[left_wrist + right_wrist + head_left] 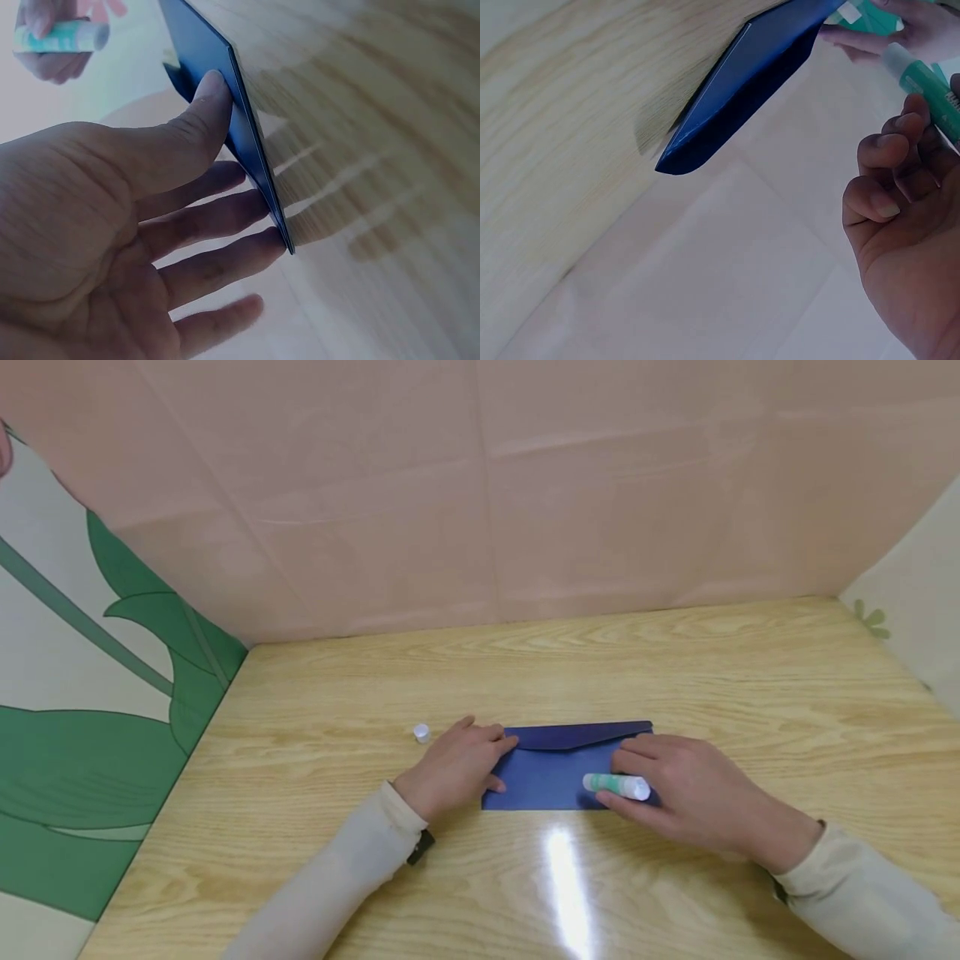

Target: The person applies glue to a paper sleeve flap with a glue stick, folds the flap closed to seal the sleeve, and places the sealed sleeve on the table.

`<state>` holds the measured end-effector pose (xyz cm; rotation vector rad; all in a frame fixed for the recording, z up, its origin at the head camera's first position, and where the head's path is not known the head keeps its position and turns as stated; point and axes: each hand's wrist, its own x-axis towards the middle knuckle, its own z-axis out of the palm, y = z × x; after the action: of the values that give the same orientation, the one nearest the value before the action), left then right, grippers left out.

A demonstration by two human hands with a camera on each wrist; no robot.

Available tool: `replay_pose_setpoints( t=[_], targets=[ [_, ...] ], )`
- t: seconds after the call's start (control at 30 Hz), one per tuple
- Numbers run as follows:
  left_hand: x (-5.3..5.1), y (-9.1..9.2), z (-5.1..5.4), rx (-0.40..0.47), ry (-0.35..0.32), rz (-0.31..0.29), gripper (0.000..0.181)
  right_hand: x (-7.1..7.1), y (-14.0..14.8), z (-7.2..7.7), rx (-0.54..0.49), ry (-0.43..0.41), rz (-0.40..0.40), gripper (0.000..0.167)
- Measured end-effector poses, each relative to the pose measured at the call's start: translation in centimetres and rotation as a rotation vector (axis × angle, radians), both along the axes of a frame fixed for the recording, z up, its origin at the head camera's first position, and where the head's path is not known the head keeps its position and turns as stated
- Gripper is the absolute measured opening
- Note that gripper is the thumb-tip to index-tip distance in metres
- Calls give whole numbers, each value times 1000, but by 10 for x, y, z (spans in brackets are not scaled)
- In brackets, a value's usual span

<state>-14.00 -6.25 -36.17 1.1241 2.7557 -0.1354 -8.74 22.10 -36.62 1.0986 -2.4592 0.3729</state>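
The flat, rectangular blue paper envelope (543,781) lies on the light wood-grain table (337,693), below and right of the centre of the head view, its darker pointed flap (573,737) along the upper edge. Expect it to be light and thin, likely to slide or crease if you push hard; its smooth face may be slippery. Your left hand (459,766) rests on its left end, thumb and fingers spread rather than curled, a sensible place to steady it. Your right hand (686,789) curls round the white-and-green cylindrical glue stick (617,786) over the envelope's right part; that should feel light but rigid, best held by its middle. The small round white cap (422,732) sits left of your left hand.
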Motion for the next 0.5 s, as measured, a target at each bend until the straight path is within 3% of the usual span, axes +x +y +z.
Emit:
replay_pose_setpoints(
  t=[0.4, 0.5],
  targets=[
    [10, -8, -1, -96, 44, -76, 58, 0, 0, 2, -4, -18, -21, 25],
    [15, -8, -4, -101, 95, -81, 56, 0, -1, 2, 2, -14, -19, 25]
  ],
)
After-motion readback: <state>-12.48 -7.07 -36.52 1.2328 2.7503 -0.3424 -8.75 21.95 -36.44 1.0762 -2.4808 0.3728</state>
